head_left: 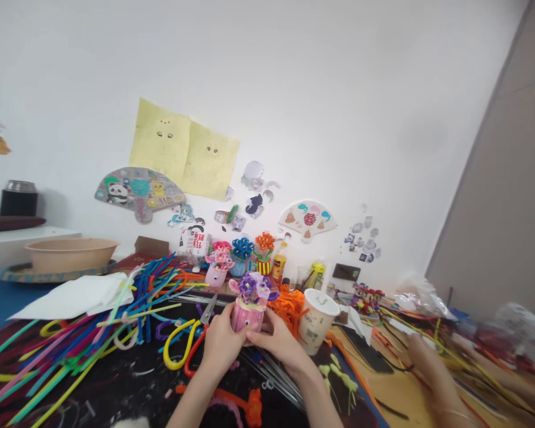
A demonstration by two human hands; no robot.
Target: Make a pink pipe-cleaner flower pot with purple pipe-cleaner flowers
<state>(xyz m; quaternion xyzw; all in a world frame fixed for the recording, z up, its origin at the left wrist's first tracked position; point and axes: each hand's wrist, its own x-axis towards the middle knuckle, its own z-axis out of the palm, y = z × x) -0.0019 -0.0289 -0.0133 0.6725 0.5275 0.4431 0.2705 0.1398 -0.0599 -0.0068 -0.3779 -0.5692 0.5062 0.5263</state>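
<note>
My left hand [224, 339] and my right hand [282, 340] are closed round the sides of a small pink pipe-cleaner flowerpot [245, 316]. It stands upright, with purple and lilac pipe-cleaner flowers [255, 286] on top and a little eye on its front. Both thumbs meet low at the front, and the backs of the fingers are partly hidden. Beside my left hand lie scissors [205, 316] with yellow and red handles. Orange pipe cleaners [289, 306] are heaped just behind my right hand, and a paper drink cup [316, 326] with a straw stands right of it.
Many coloured pipe cleaners [84, 345] spread over the left side. Finished flowerpots, such as a pink one [216, 276], line the back near a bottle [279, 263]. At right, a co-worker's hand [423, 356] is by a dark phone [369, 351].
</note>
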